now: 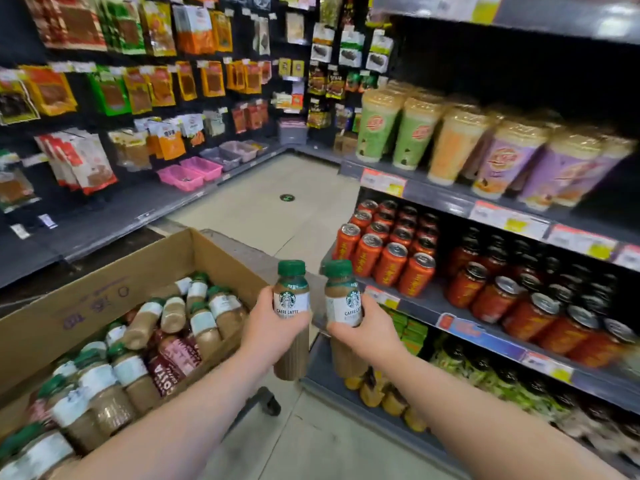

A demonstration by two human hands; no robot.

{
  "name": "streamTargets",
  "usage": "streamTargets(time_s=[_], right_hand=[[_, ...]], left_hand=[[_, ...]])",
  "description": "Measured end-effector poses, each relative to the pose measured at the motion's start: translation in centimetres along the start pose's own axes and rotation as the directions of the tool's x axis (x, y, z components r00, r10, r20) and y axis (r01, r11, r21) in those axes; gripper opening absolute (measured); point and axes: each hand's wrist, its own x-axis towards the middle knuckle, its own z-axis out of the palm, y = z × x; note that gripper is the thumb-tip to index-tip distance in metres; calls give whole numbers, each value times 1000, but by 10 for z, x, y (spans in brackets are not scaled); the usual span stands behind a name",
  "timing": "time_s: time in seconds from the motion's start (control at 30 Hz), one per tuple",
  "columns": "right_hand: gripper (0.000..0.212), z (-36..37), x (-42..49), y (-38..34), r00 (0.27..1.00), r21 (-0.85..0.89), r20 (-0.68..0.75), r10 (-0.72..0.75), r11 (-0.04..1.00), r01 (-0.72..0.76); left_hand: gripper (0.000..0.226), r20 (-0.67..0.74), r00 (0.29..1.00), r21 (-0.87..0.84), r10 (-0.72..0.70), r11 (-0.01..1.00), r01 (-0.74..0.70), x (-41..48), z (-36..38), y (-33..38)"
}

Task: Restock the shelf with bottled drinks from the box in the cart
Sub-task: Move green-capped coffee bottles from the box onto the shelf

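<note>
- Left hand [273,323]: the fingers [270,306] are curled round the label band of a caffe latte bottle [291,299] and clamped on it. The bottle stands upright, green cap on top.
- Right hand [360,332]: the fingers [369,310] are wrapped round a second bottle [343,301] of the same kind, also upright. The two bottles are just beside each other at lower centre of the frame.
- Both bottles are clear of the box [104,296], which sits at lower left. The box holds many more bottles [173,327] lying on their sides.
- A cart caster [269,402] shows below the box, at lower centre.
- The shelf unit [450,318] fills the right of the frame. Orange cans [391,258] stand on the tier directly behind the held bottles.
- The bottom tier [322,368] shows a bare dark patch just behind the hands, with yellow items [374,393] beside it.
- Step in hand, as judged: transfer of one pair of bottles from box to shelf, the pick being complete and the placement not yet done.
- Next move, as judged: carry both bottles rightward to a free slot, keep them upright, and set them down label outward. Which tier takes this product cannot be told. The bare bottom patch is the likeliest candidate.
- Caution: approach below the can tier, so that the caps do not strike its front edge.
</note>
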Motion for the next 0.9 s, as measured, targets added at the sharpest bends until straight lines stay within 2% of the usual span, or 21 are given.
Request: streamTargets(time_s=[0.23,0.43,0.5,0.67,0.9], right_hand=[[35,-162,-129,86,953,36,-280,118,993,-112],[37,-276,-239,139,830,28,-523,196,977,-213],[36,-304,-269,155,796,58,-560,230,969,-240],[30,-357,-319,183,723,139,-636,271,961,-238],[38,-414,-327,208,644,196,-702,303,952,-234]], left_hand=[[37,247,960,-46,132,991,-125,-126,147,70],[36,445,866,-114,229,973,-199,-237,256,128],[34,494,828,-127,267,964,-236,-266,282,142],[45,585,744,-114,324,941,-320,-315,330,177],[37,629,661,-150,410,898,-414,-331,385,224]])
